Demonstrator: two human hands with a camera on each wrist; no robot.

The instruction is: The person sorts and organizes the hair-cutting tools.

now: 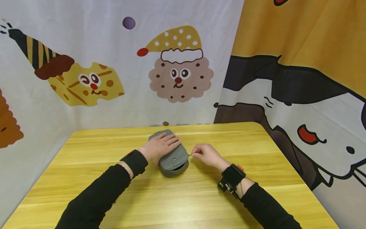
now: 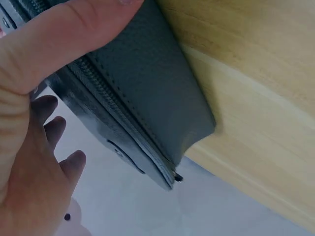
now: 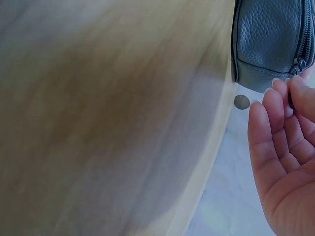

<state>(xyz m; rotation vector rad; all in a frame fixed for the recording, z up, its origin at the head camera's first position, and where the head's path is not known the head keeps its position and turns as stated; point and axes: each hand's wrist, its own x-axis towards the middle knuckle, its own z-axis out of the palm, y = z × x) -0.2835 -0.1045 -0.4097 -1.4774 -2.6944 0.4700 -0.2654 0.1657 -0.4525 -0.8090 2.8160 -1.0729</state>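
A small grey bag (image 1: pixel 174 156) with a textured, leather-like surface lies on the table, a round snap on its flap. At its near end the zipped edge gapes, showing a dark opening. My left hand (image 1: pixel 160 147) rests flat across the top with fingers extended; the left wrist view shows its thumb (image 2: pixel 74 34) pressing the side below the zipper (image 2: pixel 106 91). At the bag's right side my right hand (image 1: pixel 208 155) pinches the zipper pull (image 3: pixel 291 101) between thumb and index finger, just off the slider (image 3: pixel 299 64). The bag's interior is hidden.
The wooden table (image 1: pixel 171 203) has rounded far corners. Behind it hangs a white curtain (image 1: pixel 108 41) with cartoon prints, and another printed curtain (image 1: pixel 308 41) hangs along the right. Black bands (image 1: pixel 233 175) circle both wrists.
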